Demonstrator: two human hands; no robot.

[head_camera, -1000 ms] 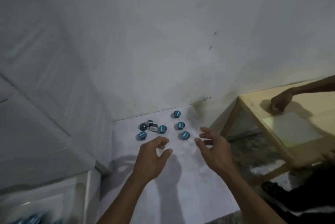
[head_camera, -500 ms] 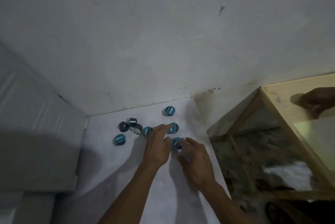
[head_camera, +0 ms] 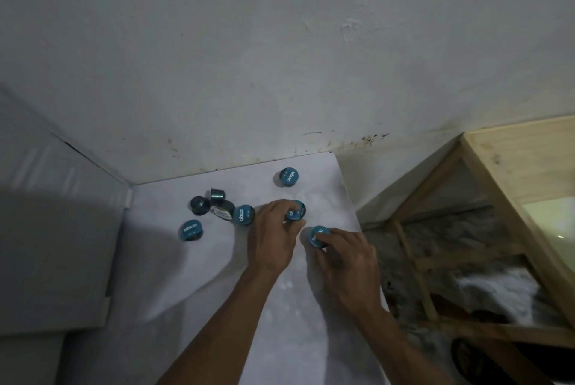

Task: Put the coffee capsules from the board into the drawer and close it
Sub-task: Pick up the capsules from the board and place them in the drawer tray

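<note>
Left hand (head_camera: 273,238) pinches capsule (head_camera: 295,211); right hand (head_camera: 345,263) grips another capsule (head_camera: 317,236) (both teal-lidded) on white board (head_camera: 217,307).

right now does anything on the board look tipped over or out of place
Yes. In the back-left cluster, one capsule lies on its side and two dark capsules sit lid-down, while the rest on the board show teal lids up.

Stained white wall (head_camera: 280,57), wooden table (head_camera: 522,160), dim light
</note>
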